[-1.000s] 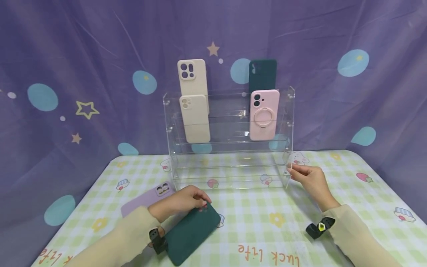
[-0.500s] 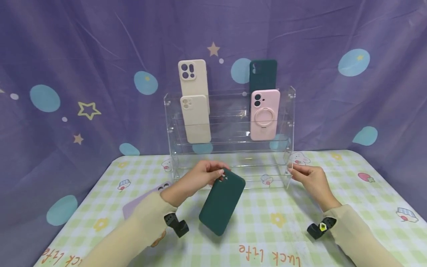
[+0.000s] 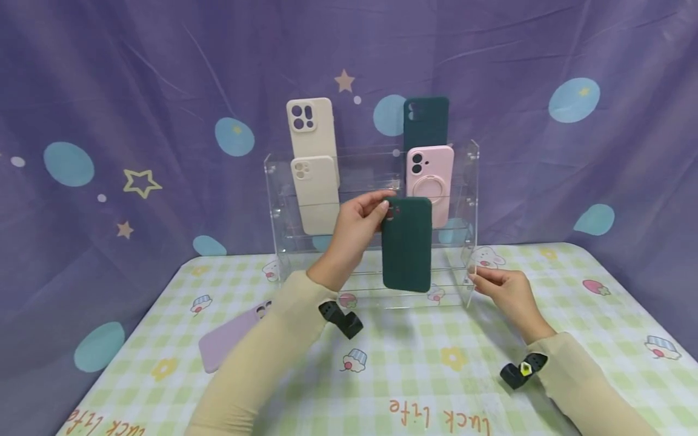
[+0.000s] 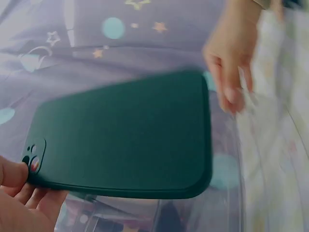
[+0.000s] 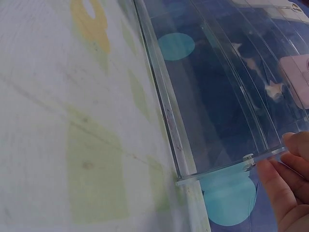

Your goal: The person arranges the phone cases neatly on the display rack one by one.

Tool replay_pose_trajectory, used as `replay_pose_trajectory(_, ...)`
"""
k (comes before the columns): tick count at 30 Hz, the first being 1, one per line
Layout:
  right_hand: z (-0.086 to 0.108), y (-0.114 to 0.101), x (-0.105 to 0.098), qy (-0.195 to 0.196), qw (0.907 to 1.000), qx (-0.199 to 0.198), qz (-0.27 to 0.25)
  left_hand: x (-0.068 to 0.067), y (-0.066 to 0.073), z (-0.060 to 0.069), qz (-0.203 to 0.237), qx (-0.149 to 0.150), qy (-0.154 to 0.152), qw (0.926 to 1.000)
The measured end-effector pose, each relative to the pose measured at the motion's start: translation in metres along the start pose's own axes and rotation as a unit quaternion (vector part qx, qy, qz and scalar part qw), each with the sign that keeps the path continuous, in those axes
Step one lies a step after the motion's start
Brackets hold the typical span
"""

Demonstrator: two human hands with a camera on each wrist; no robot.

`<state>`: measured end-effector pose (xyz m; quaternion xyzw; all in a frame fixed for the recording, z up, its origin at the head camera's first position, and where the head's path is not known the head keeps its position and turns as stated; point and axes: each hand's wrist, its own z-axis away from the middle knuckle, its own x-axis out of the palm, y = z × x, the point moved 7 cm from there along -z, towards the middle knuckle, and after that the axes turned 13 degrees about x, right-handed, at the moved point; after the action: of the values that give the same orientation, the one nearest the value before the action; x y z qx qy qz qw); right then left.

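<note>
My left hand (image 3: 354,233) pinches a dark green phone case (image 3: 407,245) by its upper left corner, beside the camera cutouts, and holds it upright in front of the clear rack (image 3: 473,212). In the left wrist view the green case (image 4: 125,135) fills the middle, with thumb and fingers of the left hand (image 4: 29,193) at its camera end. My right hand (image 3: 509,297) grips the rack's right side panel low down; in the right wrist view the fingers of that hand (image 5: 285,179) pinch the panel's edge.
On the rack stand two cream cases (image 3: 313,130) (image 3: 318,203) at left, a green case (image 3: 426,124) and a pink case (image 3: 443,175) at right. A lilac case (image 3: 223,342) lies on the checked tablecloth (image 3: 414,375), partly behind the left sleeve.
My left hand has lifted the green case off the table, up and to the right, turning it upright before the rack. The right hand has stayed on the side panel.
</note>
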<state>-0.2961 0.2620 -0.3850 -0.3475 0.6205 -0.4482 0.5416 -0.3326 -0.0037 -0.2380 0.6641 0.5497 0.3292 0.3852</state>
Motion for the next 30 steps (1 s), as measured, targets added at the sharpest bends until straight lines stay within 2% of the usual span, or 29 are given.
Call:
replay_pose_trajectory(5,-0.001,0.002,0.002,-0.005,1.0,0.002,-0.005,0.009,0.006,-0.013,0.05,0.026,0.059,0.9967)
replay_pose_trajectory(10,-0.003,0.003,0.002,-0.001,0.9999,0.005,0.009,0.016,0.008,-0.026,0.089,0.061,0.113,0.9877)
replay_pose_trajectory(13,-0.003,0.002,0.001,0.002,0.9999,0.006,0.008,0.02,0.002,-0.032,0.113,0.072,0.146,0.9802)
replay_pose_trajectory(18,-0.001,0.002,0.0,0.002,1.0,0.006,0.007,0.026,-0.015,-0.034,0.129,0.066,0.191,0.9708)
replay_pose_trajectory(22,-0.003,0.002,0.0,0.003,0.9999,0.006,0.016,0.028,-0.023,-0.031,0.133,0.071,0.207,0.9667)
replay_pose_trajectory(27,-0.005,0.004,0.0,0.007,0.9997,0.006,0.021,0.028,-0.026,-0.028,0.136,0.08,0.218,0.9632)
replay_pose_trajectory(30,-0.005,0.005,0.0,0.009,0.9998,0.005,0.018,0.027,-0.025,-0.027,0.149,0.088,0.232,0.9572)
